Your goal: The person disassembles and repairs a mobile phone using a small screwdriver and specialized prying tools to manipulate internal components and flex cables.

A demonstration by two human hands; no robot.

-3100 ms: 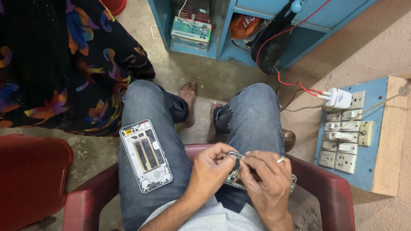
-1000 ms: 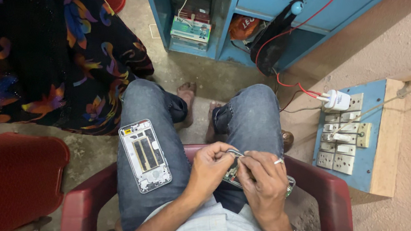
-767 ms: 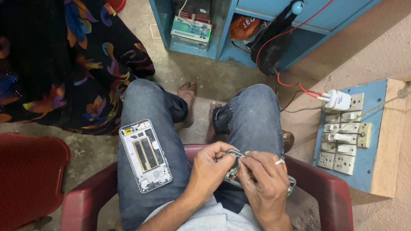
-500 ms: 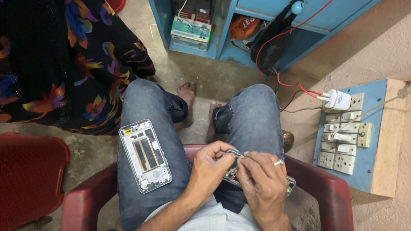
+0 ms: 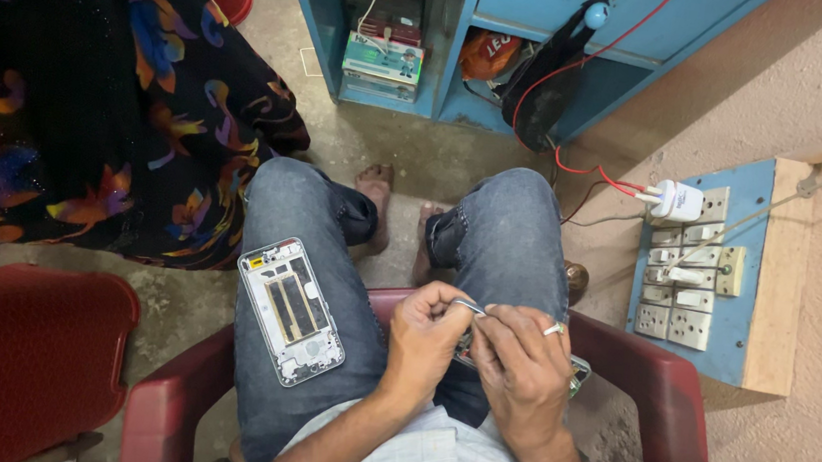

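I sit in a red plastic chair (image 5: pixel 655 405) in blue jeans, looking down at my lap. My left hand (image 5: pixel 426 338) and my right hand (image 5: pixel 519 362) meet between my thighs around a small phone part (image 5: pixel 573 369), mostly hidden by the fingers. A thin metal tweezers tip (image 5: pixel 469 307) shows between the two hands; which hand pinches it is unclear. An opened white phone frame (image 5: pixel 291 310) lies on my left thigh, its inside facing up. A ring and a wristwatch are on my right hand and wrist.
A person in a dark floral garment (image 5: pixel 92 100) stands at the left. Another red chair (image 5: pixel 17 354) is at the lower left. A blue cabinet (image 5: pixel 470 36) with boxes and a black bag stands ahead. A blue switchboard (image 5: pixel 698 279) with a white charger hangs on the right wall.
Both hands stay together over the small part with only slight finger motion. The floral garment at the left shifts a little.
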